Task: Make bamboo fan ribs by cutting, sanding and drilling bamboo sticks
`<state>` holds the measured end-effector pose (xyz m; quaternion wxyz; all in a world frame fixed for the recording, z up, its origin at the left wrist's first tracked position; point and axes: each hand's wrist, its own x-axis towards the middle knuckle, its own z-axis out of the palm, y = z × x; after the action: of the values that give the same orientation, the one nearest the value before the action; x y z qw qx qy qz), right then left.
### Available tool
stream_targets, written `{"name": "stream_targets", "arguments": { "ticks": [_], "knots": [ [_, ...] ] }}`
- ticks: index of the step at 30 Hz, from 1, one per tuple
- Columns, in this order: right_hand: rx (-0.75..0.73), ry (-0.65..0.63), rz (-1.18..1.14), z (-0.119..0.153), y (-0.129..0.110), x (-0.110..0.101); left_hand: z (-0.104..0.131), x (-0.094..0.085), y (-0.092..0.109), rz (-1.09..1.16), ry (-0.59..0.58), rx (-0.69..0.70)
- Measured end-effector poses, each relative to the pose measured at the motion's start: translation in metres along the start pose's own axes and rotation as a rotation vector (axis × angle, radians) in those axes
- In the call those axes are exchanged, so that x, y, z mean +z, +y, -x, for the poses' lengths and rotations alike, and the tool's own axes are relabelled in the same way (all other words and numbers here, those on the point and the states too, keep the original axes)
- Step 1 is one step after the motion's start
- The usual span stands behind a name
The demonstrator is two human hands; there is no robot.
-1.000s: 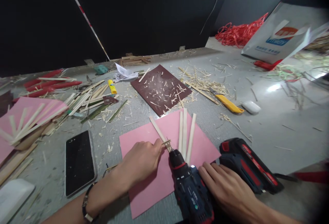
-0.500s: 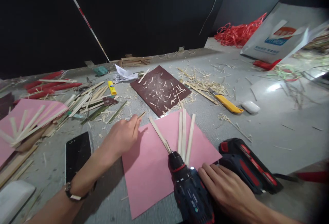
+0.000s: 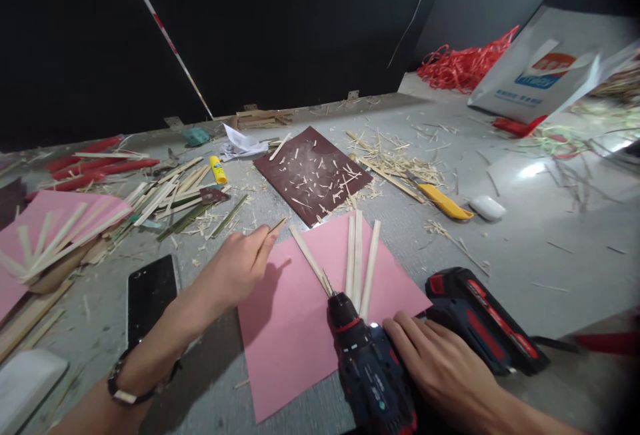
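A thin bamboo strip sticks out of my left hand, its fingers pinched around it above the left edge of a pink sheet. My right hand lies over the grip of a dark blue cordless drill, fingers bent against its body and fingertips partly hidden. The drill lies on its side, its bit pointing away from me over the pink sheet. Several pale bamboo strips rest on that sheet, one beside the bit. The drill's battery lies right of my hand.
A brown sheet with shavings is beyond the pink one. A yellow utility knife and a white mouse-like object lie right. Leftward are a phone, a glue stick and piled strips.
My left hand has moved slightly to the right with the bamboo strip, and its wrist has shifted left and down. My right hand and the drill have barely moved.
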<state>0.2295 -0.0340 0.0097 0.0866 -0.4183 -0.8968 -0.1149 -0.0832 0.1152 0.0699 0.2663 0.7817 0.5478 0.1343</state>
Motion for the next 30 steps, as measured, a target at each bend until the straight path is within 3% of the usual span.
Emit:
{"name": "stream_targets", "arguments": {
  "ticks": [11,20,25,30],
  "knots": [
    [0.008,0.014,0.002,-0.002,0.000,-0.003,0.010,0.002,0.015,0.531,-0.290,-0.077],
    [0.006,-0.032,-0.064,0.001,0.003,-0.002,0.011,0.004,0.013,0.691,-0.336,-0.130],
    [0.062,0.018,-0.272,-0.003,0.015,-0.026,0.012,0.004,0.013,0.768,-0.357,-0.172],
    [0.245,0.083,-0.469,-0.006,0.053,-0.055,0.013,0.002,0.015,0.830,-0.381,-0.206]
  ]
}}
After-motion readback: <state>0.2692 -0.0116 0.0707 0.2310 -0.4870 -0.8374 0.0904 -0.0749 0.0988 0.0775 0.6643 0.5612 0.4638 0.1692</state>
